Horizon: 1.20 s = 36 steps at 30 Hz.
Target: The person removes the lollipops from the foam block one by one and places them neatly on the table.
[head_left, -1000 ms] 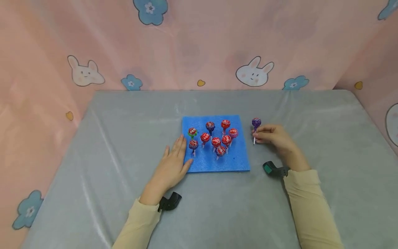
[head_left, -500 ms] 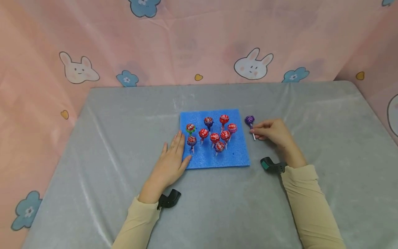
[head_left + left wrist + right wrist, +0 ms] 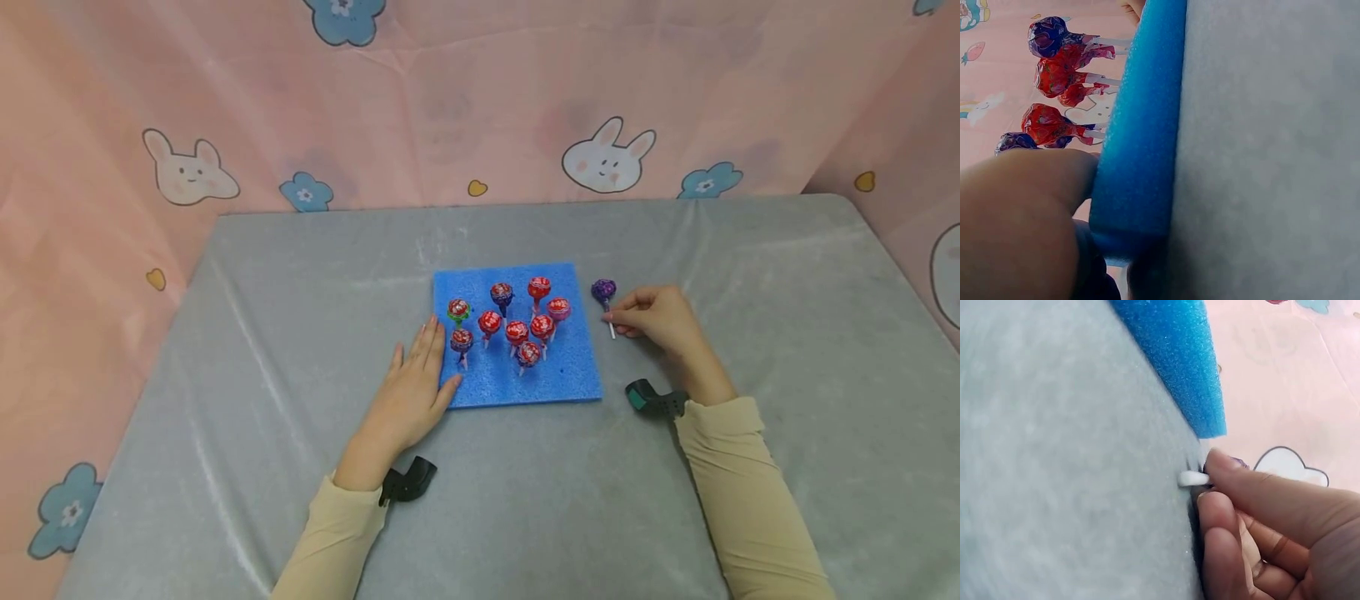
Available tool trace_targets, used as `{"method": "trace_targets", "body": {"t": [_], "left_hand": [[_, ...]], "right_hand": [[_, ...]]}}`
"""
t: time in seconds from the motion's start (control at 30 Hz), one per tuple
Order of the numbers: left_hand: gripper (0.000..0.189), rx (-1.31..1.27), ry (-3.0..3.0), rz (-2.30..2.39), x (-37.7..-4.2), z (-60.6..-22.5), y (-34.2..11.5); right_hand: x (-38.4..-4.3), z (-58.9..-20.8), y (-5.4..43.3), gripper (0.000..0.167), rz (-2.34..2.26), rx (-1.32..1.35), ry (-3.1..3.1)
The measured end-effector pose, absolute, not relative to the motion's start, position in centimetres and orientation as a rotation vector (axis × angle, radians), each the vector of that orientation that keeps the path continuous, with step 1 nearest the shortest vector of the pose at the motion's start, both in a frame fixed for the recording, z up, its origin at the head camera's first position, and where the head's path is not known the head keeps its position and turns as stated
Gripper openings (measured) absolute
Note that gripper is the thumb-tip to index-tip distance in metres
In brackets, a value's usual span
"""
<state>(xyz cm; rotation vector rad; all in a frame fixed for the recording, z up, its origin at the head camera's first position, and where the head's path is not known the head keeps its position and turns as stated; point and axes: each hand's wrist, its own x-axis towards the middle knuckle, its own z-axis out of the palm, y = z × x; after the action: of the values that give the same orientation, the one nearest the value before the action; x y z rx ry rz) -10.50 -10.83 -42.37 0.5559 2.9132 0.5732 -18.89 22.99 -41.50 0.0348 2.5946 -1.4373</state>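
Observation:
A purple-wrapped lollipop is pinched by its white stick between the thumb and fingers of my right hand, just right of the blue foam board. In the right wrist view the white stick end pokes out past the fingertips, close over the table. My left hand lies with straight fingers along the board's left edge, thumb at its lower left corner. Several lollipops stand upright in the board, among them a green-and-red one and a red one. The left wrist view shows the foam's thick side.
A grey cloth covers the table. Behind it hangs a pink curtain printed with rabbits and flowers. A black wrist camera sits on the left wrist, another wrist camera on the right.
My right hand has shifted slightly left toward the board, and the purple lollipop now leans a little left. The head view tilted slightly. The left hand stays on the board's edge.

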Motion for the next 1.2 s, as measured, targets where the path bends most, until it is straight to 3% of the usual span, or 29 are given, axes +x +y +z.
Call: {"method": "trace_targets", "body": {"t": [0.53,0.87,1.2], "left_hand": [[0.067,0.558,2.916,0.591,-10.4,-42.4,-10.9],[0.067,0.547,2.919,0.604,-10.4,-42.4,-10.8],[0.067,0.551,2.913,0.601,-10.4,-42.3,-10.8]], "right_hand": [[-18.3,-39.9,22.5,0.032,-1.464,-0.002,2.675],[-17.7,-39.3,20.1,0.021,-1.513,-0.457,2.506],[-17.4,-40.6,17.9,0.016,-1.661,-0.529,2.310]]}}
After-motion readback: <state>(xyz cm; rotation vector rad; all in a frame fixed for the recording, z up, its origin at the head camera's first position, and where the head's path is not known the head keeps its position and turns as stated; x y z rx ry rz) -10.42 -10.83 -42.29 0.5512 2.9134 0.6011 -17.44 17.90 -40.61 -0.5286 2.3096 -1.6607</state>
